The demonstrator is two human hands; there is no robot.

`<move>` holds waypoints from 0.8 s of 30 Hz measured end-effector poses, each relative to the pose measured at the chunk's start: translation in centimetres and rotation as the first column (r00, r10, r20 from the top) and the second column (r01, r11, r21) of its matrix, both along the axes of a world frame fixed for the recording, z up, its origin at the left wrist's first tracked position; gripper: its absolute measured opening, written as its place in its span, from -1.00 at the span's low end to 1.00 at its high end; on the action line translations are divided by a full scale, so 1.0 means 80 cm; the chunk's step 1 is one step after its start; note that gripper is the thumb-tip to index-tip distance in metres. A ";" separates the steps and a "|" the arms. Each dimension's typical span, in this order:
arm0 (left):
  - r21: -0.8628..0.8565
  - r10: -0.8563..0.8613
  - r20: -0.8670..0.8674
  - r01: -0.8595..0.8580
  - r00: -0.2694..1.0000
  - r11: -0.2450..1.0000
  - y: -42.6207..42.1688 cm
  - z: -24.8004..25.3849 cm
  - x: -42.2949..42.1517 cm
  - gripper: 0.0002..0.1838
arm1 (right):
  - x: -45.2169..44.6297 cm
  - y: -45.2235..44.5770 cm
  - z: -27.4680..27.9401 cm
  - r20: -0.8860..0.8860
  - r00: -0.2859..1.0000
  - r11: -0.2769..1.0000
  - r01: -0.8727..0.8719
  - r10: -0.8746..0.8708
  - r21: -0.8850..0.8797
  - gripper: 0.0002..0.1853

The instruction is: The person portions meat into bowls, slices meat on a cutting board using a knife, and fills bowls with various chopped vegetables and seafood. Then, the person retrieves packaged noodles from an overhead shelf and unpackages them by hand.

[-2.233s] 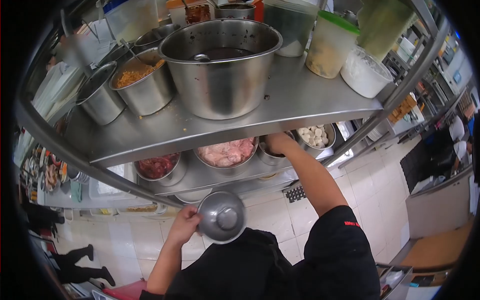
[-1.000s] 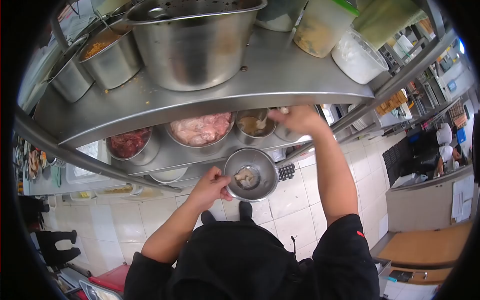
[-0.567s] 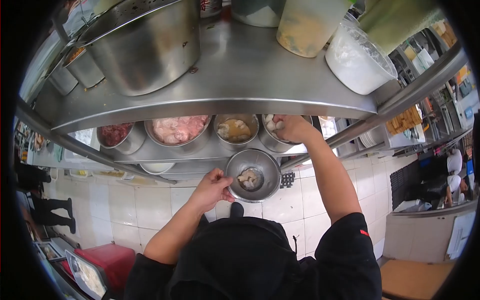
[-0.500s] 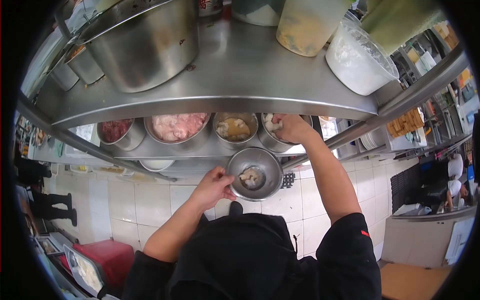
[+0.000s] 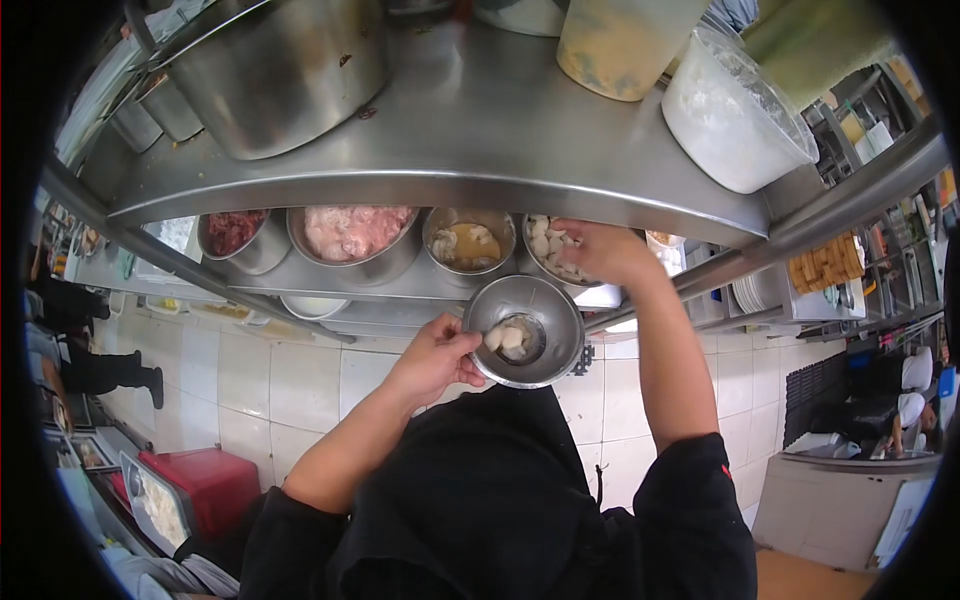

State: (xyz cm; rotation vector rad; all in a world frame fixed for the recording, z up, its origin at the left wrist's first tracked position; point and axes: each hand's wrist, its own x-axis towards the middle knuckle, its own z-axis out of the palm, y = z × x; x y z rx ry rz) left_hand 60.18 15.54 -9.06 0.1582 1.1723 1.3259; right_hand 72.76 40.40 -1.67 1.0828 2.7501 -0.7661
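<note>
Gripping the shallow, round stainless-steel bowl by its near-left rim, in the head view, the left hand keeps its thumb inside and its fingers outside. The bowl is just in front of the lower shelf. Rounded, whitish pieces now show in it, where a moment ago only small pinkish-beige bits are visible; its contents look fuller.

The right hand is lifted slightly from its earlier, deeper reach, palm down over the round steel tub of chunky white pieces. Its fingers are bent over them, but I cannot tell whether they grasp one.

Left of that tub are a steel tub of yellowish liquid, one of pale pink meat and one of dark red meat. The grey metal upper shelf overhangs all four, limiting access from above. On it stand a large steel pot and a smeared white plastic container.
</note>
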 end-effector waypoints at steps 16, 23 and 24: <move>0.024 0.016 0.001 -0.016 1.000 1.000 -0.011 -0.006 -0.013 -0.79 | -0.005 -0.020 0.041 -0.201 0.976 0.921 -0.001 -0.084 -0.390 -0.67; 0.007 0.090 0.026 -0.091 0.996 0.996 -0.056 -0.002 -0.007 -0.77 | -0.139 0.023 -0.012 -0.269 0.953 0.961 -0.067 0.142 0.269 -0.70; -0.010 0.112 0.026 -0.111 0.993 0.994 -0.064 0.000 -0.007 -0.77 | -0.159 0.033 -0.018 -0.182 0.966 0.948 -0.126 0.185 0.293 -0.71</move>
